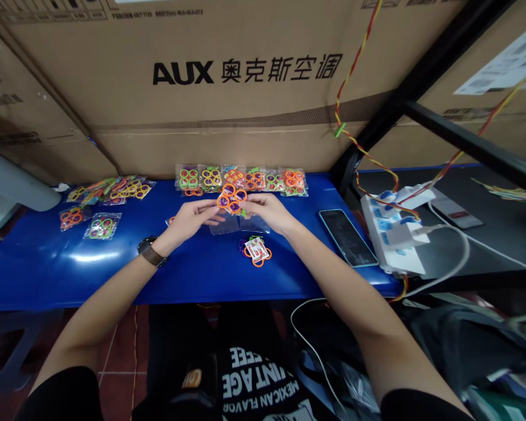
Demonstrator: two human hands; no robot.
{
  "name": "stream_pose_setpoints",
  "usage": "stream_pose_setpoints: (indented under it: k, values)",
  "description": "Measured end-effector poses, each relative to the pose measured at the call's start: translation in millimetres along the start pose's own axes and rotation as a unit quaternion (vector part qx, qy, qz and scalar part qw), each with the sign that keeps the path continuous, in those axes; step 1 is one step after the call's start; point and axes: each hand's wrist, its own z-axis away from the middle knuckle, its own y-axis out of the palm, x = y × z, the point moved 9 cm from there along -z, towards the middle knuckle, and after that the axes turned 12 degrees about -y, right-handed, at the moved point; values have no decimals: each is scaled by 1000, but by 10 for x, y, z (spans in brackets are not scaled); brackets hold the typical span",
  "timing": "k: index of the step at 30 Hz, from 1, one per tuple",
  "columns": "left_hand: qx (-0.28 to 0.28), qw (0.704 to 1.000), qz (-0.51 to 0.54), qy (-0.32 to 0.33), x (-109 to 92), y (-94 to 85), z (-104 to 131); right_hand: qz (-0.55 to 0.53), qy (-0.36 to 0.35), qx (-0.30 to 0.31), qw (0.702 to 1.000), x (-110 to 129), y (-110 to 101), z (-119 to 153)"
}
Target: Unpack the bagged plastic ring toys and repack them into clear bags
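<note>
Cluster of orange-and-purple plastic rings (232,199), pinched between left hand (193,221) and right hand (269,212) above glossy blue worktop (197,272), could drop near the red-and-white rectangular printed card (257,249) if either fingertip grip slackens.

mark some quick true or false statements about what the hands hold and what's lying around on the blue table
1. The left hand and right hand both hold the orange ring cluster. True.
2. The wristwatch is on the right wrist. False: it is on the left wrist.
3. The smartphone lies between the right forearm and the white power strip. True.
4. The small printed card lies on the smartphone. False: it lies on orange and purple rings on the blue table.
5. The row of clear packets lies between the hands and the AUX cardboard box. True.
</note>
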Motion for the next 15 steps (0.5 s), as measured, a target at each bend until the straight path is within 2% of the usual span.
stream_pose_setpoints:
  k: [3, 8, 11, 15]
  values:
    - [19, 996, 72, -44, 159, -44, 11, 10, 18, 41, 999, -28, 187, 81]
    - [-22, 991, 117, -61, 306, -116, 52, 16, 33, 44, 998, -95, 285, 127]
    - [-60, 988, 130, -60, 331, -170, 73, 27, 26, 31, 999, -93, 273, 111]
    - [-141, 980, 133, -37, 330, -321, 103, 35, 19, 27, 999, -74, 233, 86]
